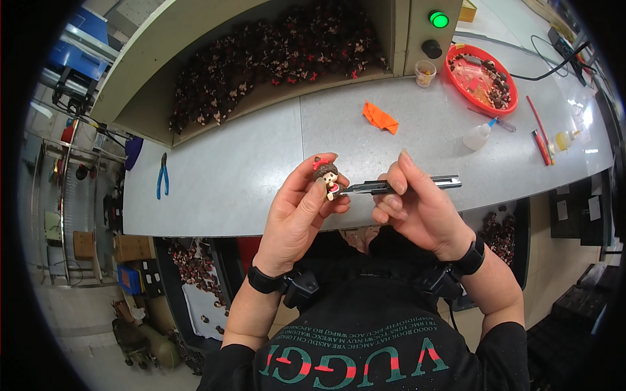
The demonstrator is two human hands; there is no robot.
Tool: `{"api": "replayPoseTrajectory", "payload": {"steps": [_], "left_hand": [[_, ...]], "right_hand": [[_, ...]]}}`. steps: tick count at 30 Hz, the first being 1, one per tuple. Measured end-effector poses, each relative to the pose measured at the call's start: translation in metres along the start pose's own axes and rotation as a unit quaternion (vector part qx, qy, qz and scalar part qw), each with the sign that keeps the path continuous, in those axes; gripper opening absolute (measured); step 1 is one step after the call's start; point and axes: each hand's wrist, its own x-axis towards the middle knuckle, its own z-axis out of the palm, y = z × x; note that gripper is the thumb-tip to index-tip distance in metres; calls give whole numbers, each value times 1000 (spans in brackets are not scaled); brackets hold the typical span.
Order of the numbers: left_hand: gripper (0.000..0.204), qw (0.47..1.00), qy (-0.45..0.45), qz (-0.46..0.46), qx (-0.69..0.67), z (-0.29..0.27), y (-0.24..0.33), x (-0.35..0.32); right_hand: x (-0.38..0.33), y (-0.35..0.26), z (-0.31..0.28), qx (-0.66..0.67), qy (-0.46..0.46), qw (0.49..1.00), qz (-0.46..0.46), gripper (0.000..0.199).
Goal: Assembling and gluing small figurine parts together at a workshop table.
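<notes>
Between the thumb and fingers of my left hand [292,212] is a small figurine [328,177] with brown curly hair, a red bow and a pale face. My right hand [427,215] is closed around a slim utility knife [446,182] with a black and silver body. The knife lies nearly level, its tip at the figurine's lower right side; whether it touches cannot be made out. Both hands are above the front edge of the grey table [228,176].
Many similar figurines fill a wide bin [280,52] at the back. An orange cloth [380,118], a red bowl [513,98] of small parts, a plastic cup [425,73], a squeeze bottle [476,137] and blue-handled pliers [162,177] are on the table. Trays of figurines [195,267] sit below.
</notes>
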Motion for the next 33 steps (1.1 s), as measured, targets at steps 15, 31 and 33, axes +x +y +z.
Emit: {"api": "replayPoseTrajectory", "payload": {"steps": [15,31,33], "left_hand": [[42,993,33,58,99,7,2,-1],[34,973,4,148,174,2,-4,-3],[34,970,0,153,188,3,-4,-3]], "right_hand": [[3,3,-2,148,-1,986,79,36],[5,6,-3,254,-3,962,104,32],[5,6,-1,271,4,957,104,31]]}}
